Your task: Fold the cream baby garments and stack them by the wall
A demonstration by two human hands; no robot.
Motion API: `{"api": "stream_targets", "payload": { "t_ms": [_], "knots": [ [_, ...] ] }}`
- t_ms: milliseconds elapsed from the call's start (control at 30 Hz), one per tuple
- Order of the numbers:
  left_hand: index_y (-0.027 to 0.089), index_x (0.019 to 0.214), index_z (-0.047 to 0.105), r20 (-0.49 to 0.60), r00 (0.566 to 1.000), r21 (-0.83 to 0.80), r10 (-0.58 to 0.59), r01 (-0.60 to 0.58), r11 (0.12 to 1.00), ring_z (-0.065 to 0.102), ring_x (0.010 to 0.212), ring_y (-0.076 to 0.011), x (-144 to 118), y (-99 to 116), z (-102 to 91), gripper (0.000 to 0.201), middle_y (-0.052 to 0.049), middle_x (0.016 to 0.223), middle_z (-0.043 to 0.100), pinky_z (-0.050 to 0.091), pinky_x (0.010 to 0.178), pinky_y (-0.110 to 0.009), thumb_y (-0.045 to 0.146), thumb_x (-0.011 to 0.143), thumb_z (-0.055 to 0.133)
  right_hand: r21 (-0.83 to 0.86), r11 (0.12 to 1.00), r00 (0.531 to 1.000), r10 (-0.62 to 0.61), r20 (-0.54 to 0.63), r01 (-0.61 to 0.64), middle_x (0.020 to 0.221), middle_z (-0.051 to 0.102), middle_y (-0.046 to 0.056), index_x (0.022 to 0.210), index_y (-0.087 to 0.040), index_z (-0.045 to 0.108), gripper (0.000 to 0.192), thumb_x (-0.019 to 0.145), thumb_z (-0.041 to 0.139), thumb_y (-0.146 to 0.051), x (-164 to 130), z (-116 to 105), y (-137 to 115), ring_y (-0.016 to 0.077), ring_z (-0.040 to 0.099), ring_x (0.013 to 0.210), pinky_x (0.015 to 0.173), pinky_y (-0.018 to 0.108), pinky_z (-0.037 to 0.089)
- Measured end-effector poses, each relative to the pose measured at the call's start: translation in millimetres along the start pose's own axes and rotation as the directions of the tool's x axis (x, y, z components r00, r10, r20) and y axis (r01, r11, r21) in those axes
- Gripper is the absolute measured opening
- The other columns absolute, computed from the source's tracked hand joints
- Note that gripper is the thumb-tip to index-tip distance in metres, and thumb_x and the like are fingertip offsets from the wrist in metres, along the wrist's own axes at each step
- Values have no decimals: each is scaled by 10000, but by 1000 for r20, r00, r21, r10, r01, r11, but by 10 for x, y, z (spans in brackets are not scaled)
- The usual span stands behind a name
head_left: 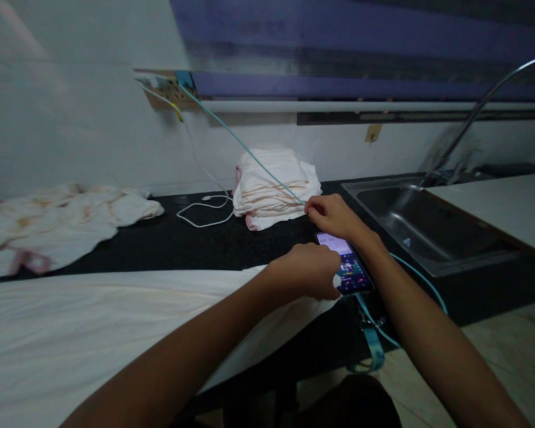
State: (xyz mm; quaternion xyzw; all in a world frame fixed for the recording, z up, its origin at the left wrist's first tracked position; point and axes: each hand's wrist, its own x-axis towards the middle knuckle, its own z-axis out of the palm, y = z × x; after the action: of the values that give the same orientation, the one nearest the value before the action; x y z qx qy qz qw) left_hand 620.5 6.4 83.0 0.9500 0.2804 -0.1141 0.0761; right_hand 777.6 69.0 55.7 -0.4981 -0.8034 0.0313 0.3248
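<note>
My left hand (310,268) is closed on the end of a white cloth (102,321), a bit of which shows beside the fingers. That cloth lies stretched along the front of the dark counter. Just beyond, my right hand (334,215) has its fingers pinched at a teal cable (245,147), which runs taut up to a wall socket. Between the hands lies a phone (354,272) with its screen lit, partly covered by my left hand. A stack of folded white cloths (271,187) stands by the wall, left of my right hand.
Crumpled, stained white cloth (62,223) lies at the left. A white cable (200,224) loops beside the stack, below the socket panel (172,92). At right are a steel sink (392,220), its curved faucet (477,107) and a pale board (508,202). A teal strap (374,348) hangs over the counter edge.
</note>
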Motion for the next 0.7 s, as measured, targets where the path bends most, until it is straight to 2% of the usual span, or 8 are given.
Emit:
{"api": "stream_targets", "payload": {
  "t_ms": [167,333,400,567,700],
  "knots": [
    [136,1013,766,28,996,43,87,-88,995,759,939,-319,-8,29,50,329,-165,1038,782,596,775,-379,414,897,634,-16,1000,1000,2,22,-2,745,702,45,896,-131,766,234,872,536,-170,-10,35,23,147,567,665,662,254,342],
    [125,1119,742,161,978,69,129,-141,988,767,947,-325,-135,71,-7,365,-195,1081,781,604,756,-390,398,899,640,-6,1000,999,14,48,-14,756,700,42,923,-145,765,237,886,533,-175,-24,86,19,152,570,672,665,258,346],
    [123,1154,722,167,978,76,128,-142,987,768,950,-322,-195,65,-13,360,-191,1085,779,605,758,-395,367,910,615,-3,1000,999,12,53,-11,772,707,43,938,-147,762,237,885,532,-167,-27,95,14,153,566,671,668,259,346],
    [122,1158,683,65,988,42,139,-141,989,763,905,-307,-293,27,146,299,-149,1060,774,582,729,-389,259,937,538,-10,1000,997,21,74,-20,809,720,48,964,-152,758,240,891,530,-159,-31,88,11,153,568,679,681,262,349],
    [114,1063,696,-114,981,85,155,-146,986,729,800,-296,-275,95,368,296,-152,960,737,518,630,-390,242,983,442,-3,999,996,39,76,-39,818,724,50,977,-153,760,242,887,536,-160,-35,82,-20,152,570,674,680,260,351]
  ]
}}
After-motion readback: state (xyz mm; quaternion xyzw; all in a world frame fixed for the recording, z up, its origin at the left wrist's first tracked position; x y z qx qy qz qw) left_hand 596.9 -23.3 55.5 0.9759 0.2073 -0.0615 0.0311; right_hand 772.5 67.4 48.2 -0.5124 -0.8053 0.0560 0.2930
